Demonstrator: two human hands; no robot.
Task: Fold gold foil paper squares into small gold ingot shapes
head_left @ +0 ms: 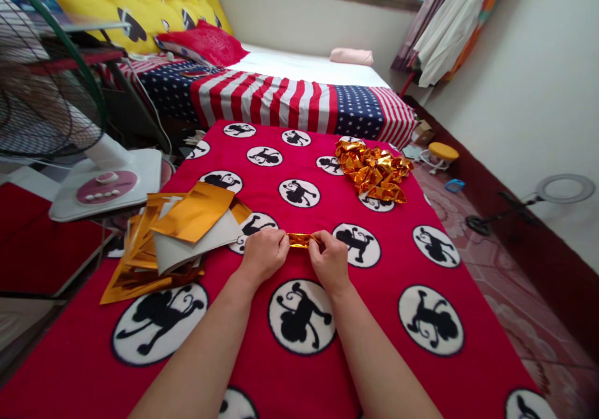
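Observation:
Between my two hands a narrow folded strip of shiny gold foil paper (299,240) is held level, just above the red cloth. My left hand (266,250) pinches its left end, and my right hand (330,258) pinches the right end. To the left lies a loose pile of flat gold foil sheets (194,212), some with their pale grey backs (199,244) up. Farther off at the right is a heap of folded gold foil pieces (374,168). Fingers cover both ends of the strip.
The table wears a red cloth (318,157) with black figures in white circles. A fan (100,151) stands close by its left side. Behind is a bed (281,98) with a flag-pattern cover. A yellow stool (443,152) and a ring light (564,189) are on the right.

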